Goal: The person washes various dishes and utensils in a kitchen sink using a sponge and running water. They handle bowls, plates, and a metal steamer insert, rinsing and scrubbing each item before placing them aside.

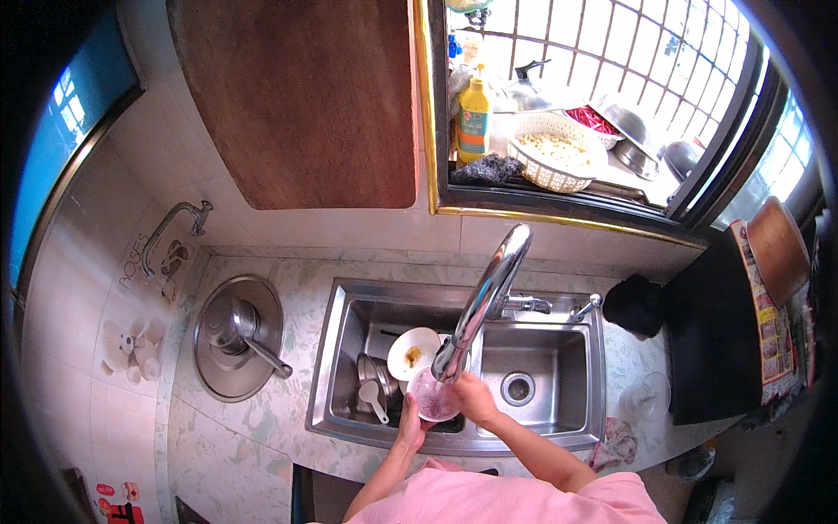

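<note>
My left hand (411, 424) grips the near left side of a small round bowl (430, 398) with a pinkish, wet-looking inside. The bowl is held above the left basin (340, 386) of a steel double sink, right under the head of the chrome faucet (484, 295). At the bowl's right rim is my right hand (476, 397), blurred, its fingers partly hidden; whether it holds anything is unclear. Behind the bowl lies a white dish (409, 347) with a brown-yellow food stain. A white ladle-like spoon (372, 395) rests against metal bowls (368, 371) to its left.
The right basin (556, 354) has a round drain. A metal pan (229, 327) sits on a round lid (216, 373) on the left counter. To the right are a clear plastic container (647, 396), a cloth (615, 442) and a black box-like object (710, 340). A yellow bottle (474, 118) stands on the windowsill.
</note>
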Tool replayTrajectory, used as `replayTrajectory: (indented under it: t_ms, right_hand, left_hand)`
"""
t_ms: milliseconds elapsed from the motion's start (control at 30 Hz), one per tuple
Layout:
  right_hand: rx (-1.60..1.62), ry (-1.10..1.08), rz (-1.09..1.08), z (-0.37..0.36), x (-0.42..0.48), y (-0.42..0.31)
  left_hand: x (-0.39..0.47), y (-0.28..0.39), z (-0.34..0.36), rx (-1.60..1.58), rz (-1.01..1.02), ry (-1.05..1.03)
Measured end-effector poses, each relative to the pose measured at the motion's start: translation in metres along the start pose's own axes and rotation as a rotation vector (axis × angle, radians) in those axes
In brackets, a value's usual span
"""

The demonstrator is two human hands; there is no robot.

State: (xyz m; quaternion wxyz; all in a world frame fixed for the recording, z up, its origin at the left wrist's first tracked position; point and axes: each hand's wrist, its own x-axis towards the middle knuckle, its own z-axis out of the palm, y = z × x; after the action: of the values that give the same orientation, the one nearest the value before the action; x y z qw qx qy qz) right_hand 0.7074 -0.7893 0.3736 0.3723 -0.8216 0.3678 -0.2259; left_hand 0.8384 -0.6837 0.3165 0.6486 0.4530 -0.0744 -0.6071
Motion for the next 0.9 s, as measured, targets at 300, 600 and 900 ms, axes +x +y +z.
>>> replayTrajectory:
  t_ms: [300,600,900]
  right_hand:
    - [-0.147,0.654,0.815,-0.084,0.065,0.135]
    - [0.275,0.938,0.550,-0.079,0.092,0.164]
    - [-0.106,0.743,0.582,-0.084,0.082,0.169]
  left_hand:
    - [0.008,-0.001,-0.001,-0.059,-0.058,-0.046]
    - [-0.002,0.009,0.008,0.031,-0.036,0.005]
    - [0.001,-0.005,-0.010,0.028,-0.122,-0.017]
